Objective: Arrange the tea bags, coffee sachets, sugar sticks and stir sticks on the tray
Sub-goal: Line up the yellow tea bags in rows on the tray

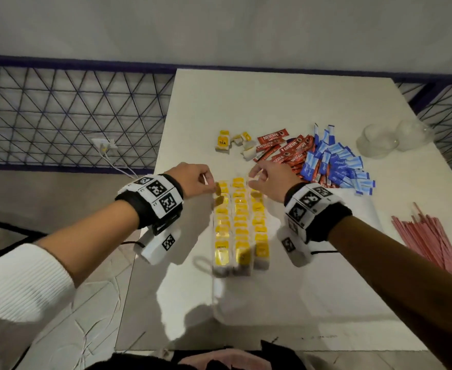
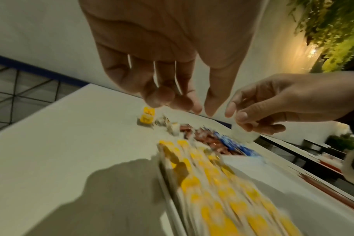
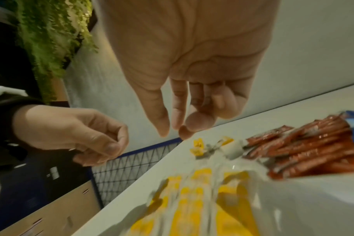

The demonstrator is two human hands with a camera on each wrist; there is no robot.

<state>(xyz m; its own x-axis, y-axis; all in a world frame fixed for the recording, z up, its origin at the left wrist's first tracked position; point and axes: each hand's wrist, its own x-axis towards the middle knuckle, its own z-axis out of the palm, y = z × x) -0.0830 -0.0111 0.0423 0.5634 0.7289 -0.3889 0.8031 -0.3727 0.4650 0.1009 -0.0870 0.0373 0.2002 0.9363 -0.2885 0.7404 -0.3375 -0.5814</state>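
I'm looking down on the white table point(image 1: 273, 102) with both hands over the far end of the tea bags point(image 1: 239, 222), which lie in three yellow-tagged rows running away from me on a clear tray I can barely make out. My left hand point(image 1: 193, 180) hovers over the left row, fingers curled in, fingertips close to the thumb; I cannot tell whether it holds anything. My right hand point(image 1: 269, 177) hangs over the right row, fingers loosely bent, nothing visibly in it. A few loose tea bags point(image 1: 233, 142) sit beyond the rows. Just right of them, the red coffee sachets point(image 1: 286, 153) are heaped against the blue sugar sticks point(image 1: 337, 166). The pink stir sticks point(image 1: 430, 239) lie well apart, at the right edge.
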